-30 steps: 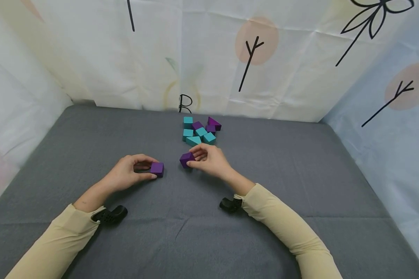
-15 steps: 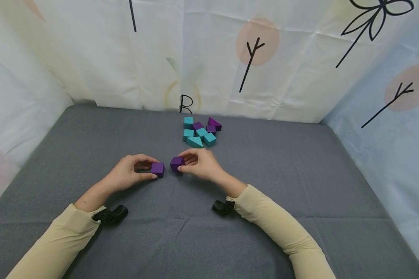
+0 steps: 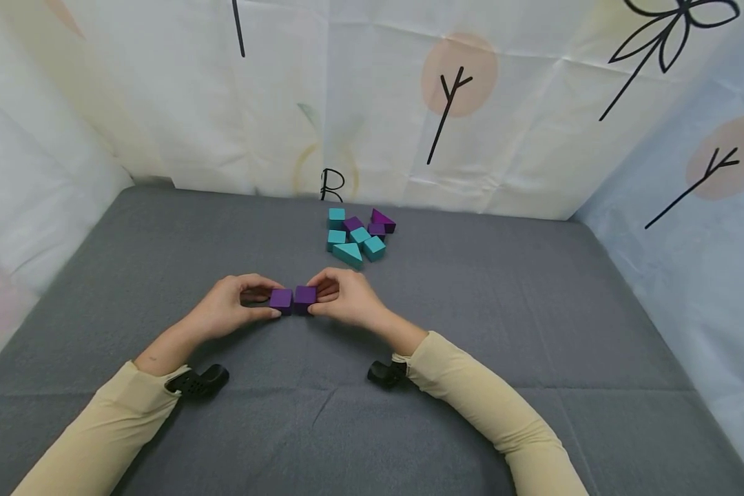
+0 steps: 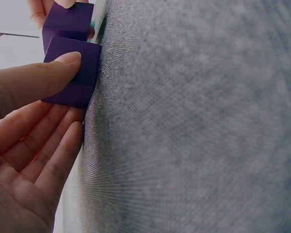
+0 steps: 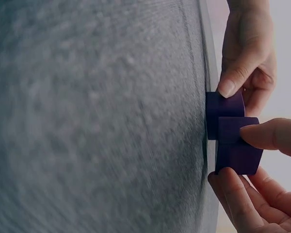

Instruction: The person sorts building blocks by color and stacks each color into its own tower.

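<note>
Two purple cubes are side by side near the middle of the grey table. My left hand point(image 3: 235, 306) pinches the left cube point(image 3: 281, 301) between thumb and fingers, and that cube rests on the cloth. The right cube point(image 3: 305, 300) is in my right hand point(image 3: 350, 296), with the thumb on its near face and fingers behind. In the head view only a thin line separates the two cubes. The right wrist view shows the right cube point(image 5: 237, 158) slightly farther off the cloth than the left cube point(image 5: 225, 104).
Beyond the hands lies a loose group of blocks: teal cubes point(image 3: 375, 248), a teal triangular block point(image 3: 348, 255), purple blocks point(image 3: 376, 229) and a purple triangular block point(image 3: 381, 220). A patterned white curtain point(image 3: 378, 103) closes off the table's back edge.
My right hand has come left and slightly nearer, bringing its purple cube from below the block group to beside the left one and turning it squarer. My left hand has stayed put.
</note>
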A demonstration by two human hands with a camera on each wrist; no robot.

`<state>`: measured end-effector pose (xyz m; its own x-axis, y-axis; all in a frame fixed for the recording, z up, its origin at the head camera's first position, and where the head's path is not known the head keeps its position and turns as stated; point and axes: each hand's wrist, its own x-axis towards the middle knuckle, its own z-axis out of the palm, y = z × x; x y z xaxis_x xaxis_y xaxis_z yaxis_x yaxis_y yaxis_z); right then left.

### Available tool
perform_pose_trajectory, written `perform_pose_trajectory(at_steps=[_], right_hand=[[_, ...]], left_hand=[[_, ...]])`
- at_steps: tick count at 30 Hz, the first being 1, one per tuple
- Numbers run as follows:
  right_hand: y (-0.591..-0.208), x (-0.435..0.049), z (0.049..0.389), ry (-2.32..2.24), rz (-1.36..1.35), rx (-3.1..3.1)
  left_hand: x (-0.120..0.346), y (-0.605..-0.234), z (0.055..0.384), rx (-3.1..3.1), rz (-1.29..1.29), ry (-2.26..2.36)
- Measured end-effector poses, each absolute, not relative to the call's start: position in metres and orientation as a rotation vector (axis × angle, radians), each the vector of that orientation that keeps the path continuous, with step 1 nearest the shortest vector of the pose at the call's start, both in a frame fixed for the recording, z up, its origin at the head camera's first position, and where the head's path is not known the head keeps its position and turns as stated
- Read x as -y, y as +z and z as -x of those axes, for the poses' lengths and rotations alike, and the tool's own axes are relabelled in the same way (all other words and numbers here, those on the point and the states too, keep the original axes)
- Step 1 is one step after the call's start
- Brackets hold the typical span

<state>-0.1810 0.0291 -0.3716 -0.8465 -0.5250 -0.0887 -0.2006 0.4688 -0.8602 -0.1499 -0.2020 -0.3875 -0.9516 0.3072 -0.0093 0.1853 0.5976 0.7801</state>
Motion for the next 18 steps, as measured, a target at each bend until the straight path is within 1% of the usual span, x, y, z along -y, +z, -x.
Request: perform_pose_trajectory(at_steps=[18], right_hand=[[-0.3679, -0.0226, 0.1791, -1.26, 0.606, -2.409]], left_hand=[[0.2025, -0.3864, 0.1519, -2.666, -0.441, 1.309]])
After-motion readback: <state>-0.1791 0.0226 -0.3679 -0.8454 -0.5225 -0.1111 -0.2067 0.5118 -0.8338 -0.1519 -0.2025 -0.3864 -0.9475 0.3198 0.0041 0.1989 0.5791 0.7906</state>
